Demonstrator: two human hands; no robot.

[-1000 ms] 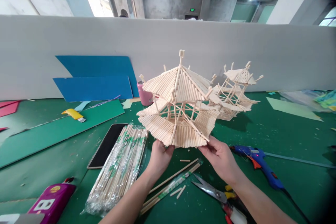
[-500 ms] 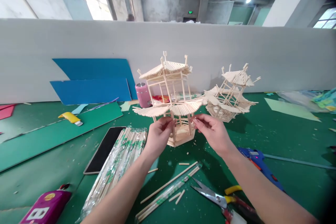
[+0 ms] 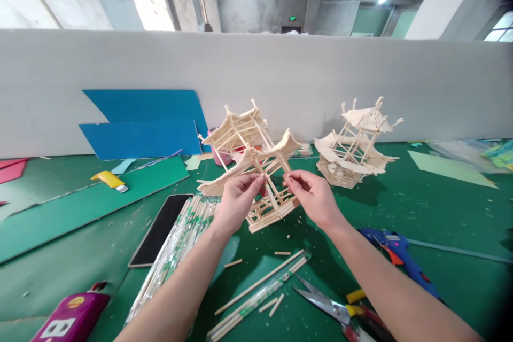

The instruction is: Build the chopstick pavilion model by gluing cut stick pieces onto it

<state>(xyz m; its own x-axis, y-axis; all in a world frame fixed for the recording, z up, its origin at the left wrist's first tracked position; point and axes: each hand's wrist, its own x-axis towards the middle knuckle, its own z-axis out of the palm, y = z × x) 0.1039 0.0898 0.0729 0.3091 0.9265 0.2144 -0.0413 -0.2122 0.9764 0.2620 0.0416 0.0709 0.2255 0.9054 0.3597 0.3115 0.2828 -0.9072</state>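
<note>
Between my hands is a two-tiered model pavilion (image 3: 269, 156) built from pale wooden sticks, tilted to the left above the green table. My left hand (image 3: 238, 197) is closed, thumb and fingers pinching a post below the lower roof. On the other side my right hand (image 3: 315, 197) pinches another post near the right edge of that roof. Parts of the posts are hidden behind my fingers. A second stick pavilion (image 3: 356, 144) stands upright on the table to the right, apart from my hands.
Wrapped chopsticks (image 3: 176, 251) lie over a dark tablet-like slab (image 3: 156, 230) at left. Scissors (image 3: 326, 304), loose sticks (image 3: 256, 283) and a blue glue gun (image 3: 401, 256) are in front. A yellow cutter (image 3: 109, 180), purple power strip (image 3: 72, 315) and blue boards (image 3: 140, 139) are further left.
The pavilion has gone from upright to leaning left, its top swinging left and its underside sticks now showing. Both hands still pinch it, the right one slightly further left.
</note>
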